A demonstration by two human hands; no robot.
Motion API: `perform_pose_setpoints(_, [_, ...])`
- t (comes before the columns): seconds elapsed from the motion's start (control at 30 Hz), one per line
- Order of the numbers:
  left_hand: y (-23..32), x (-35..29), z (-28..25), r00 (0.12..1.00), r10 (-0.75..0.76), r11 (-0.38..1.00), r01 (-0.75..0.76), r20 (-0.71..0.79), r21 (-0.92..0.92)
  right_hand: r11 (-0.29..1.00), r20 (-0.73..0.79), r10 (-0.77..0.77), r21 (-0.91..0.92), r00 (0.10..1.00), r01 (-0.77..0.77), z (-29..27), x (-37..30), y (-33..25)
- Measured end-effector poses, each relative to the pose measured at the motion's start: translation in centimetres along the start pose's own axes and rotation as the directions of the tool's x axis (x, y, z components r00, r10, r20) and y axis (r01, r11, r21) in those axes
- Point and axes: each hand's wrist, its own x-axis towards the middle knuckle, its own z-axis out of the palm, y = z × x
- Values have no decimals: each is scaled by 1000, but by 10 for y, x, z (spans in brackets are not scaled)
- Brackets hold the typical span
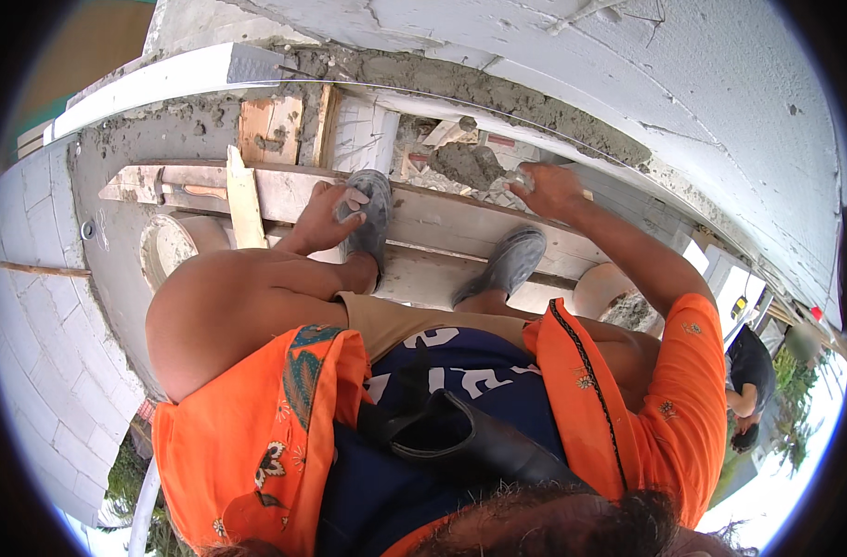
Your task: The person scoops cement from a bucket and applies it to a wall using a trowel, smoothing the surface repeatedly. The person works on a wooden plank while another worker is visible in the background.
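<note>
My right hand (550,188) is closed around the handle of a trowel, mostly hidden in my grip. Grey wet mortar (467,165) lies on the trowel's blade, held just below the mortar-topped edge of a block wall. My left hand (330,219) rests beside my left grey rubber shoe (374,209), its fingers loosely bent and apart, with nothing visible in them. Both feet stand on wooden planks (451,220); the right shoe (516,257) is below my right hand.
A thin string (423,91) runs along the mortar bed (525,110) beneath white blocks (627,70). One bucket (154,249) stands at left, another (598,283) with mortar at right. A loose wood piece (245,200) crosses the planks. Another person (750,381) is at far right.
</note>
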Motion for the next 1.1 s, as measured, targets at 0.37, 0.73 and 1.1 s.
perform_pose_setpoints(0.37, [-14,-62,21,961,-139,978,94,-240,-188,762,663,-258,587,703,-273,-1,58,38])
perform_pose_setpoints(0.73, [-27,-53,29,946,-142,989,145,-292,-11,996,214,45,69,976,-62,22,-29,46])
perform_pose_setpoints(1.1, [-24,-33,24,948,-95,991,118,-304,57,993,137,111,16,984,-114,5,-38,58])
